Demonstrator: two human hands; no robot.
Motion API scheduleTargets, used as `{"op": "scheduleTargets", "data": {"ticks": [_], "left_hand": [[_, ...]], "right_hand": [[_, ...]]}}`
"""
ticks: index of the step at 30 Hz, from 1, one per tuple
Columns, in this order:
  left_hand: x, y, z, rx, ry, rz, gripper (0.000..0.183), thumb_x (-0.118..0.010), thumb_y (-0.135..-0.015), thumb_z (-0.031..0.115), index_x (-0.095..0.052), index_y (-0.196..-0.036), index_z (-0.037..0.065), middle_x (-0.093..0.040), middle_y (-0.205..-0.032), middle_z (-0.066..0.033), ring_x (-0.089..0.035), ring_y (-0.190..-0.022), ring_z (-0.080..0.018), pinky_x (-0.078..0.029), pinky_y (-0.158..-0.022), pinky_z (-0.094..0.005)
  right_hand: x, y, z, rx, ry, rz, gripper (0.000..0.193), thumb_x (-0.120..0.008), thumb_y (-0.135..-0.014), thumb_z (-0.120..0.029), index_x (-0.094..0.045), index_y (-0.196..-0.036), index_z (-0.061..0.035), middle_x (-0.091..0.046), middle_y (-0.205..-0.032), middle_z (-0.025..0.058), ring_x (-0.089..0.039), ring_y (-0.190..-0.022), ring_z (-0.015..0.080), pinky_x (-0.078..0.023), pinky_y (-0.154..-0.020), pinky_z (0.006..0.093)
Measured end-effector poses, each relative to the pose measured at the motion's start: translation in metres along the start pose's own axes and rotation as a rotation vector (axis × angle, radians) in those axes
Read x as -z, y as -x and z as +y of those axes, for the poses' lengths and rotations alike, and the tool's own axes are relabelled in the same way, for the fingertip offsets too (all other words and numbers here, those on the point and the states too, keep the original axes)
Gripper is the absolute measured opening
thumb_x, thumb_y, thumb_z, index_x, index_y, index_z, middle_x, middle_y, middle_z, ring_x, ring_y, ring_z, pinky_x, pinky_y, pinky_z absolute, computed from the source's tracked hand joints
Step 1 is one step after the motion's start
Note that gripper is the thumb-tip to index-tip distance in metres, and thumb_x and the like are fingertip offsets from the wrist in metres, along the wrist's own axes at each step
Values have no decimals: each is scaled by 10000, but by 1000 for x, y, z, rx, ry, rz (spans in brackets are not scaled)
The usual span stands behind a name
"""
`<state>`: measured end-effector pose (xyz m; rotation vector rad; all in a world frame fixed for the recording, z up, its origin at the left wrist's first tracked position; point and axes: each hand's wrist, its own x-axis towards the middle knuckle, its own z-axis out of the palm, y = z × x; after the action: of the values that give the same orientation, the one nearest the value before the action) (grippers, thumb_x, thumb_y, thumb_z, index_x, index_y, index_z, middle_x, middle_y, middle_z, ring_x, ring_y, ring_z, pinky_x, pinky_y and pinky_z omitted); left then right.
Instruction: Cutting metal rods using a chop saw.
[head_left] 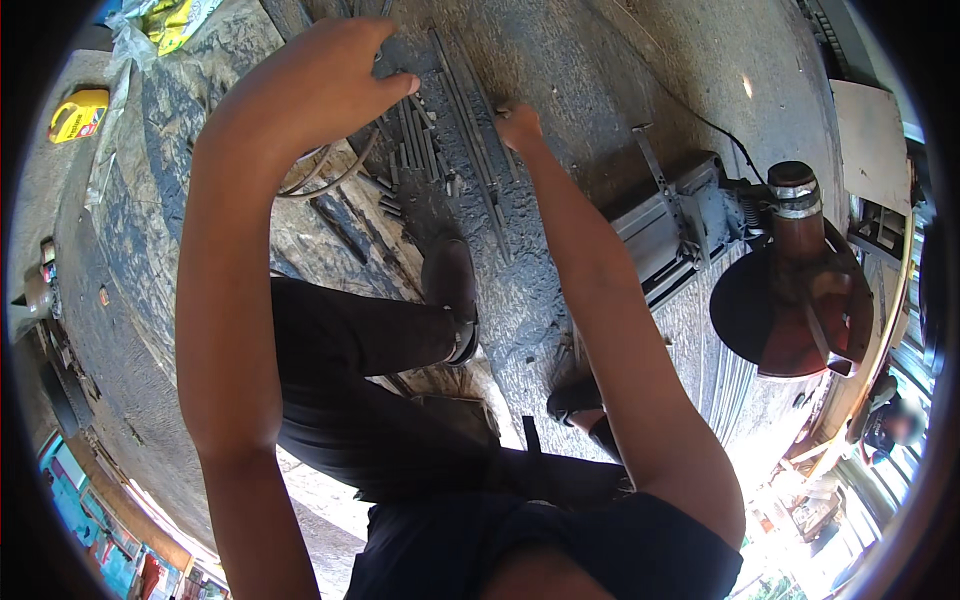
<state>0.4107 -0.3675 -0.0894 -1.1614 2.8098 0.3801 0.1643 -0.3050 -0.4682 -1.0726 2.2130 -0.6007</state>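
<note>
Head view shows the left hand spread, the right hand curled at metal rods on the floor, hold indiscernible, a gap separating it from the saw, and a labelled yellow jug far left.

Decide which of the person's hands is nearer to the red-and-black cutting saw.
Right. The right hand is left of the saw and farther forward; the left hand is much farther left and farther forward still.

On the floor, long bars lie between the left hand and right hand, short bars just left of them. Right of both hands stands 1 cutting machine; far left, 1 jug.
</note>
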Motion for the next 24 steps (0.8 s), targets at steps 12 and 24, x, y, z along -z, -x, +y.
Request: {"op": "scheduleTargets", "data": {"ticks": [12,24], "left_hand": [[-5,-1,6,-54,-27,1,620,-692,-959,418,-576,-1408,5,-634,-1348,-247,-602,-1269,-401,-469,-1076,-463],[-3,-1,7,-23,37,-6,615,-706,-947,404,-583,-1387,-8,-662,-1272,-259,-628,-1207,-422,-488,-1027,-463]], "right_hand": [[-17,-8,-19,-9,36,-80,384,-695,-799,-118,-781,-1172,-101,-746,-1101,237,-723,-1050,391,-595,-924,457],[-30,-15,-21,-137,44,-90,426,-673,-797,-62,-751,-1215,-64,-734,-1122,246,-725,-1023,351,-598,-891,441]]}}
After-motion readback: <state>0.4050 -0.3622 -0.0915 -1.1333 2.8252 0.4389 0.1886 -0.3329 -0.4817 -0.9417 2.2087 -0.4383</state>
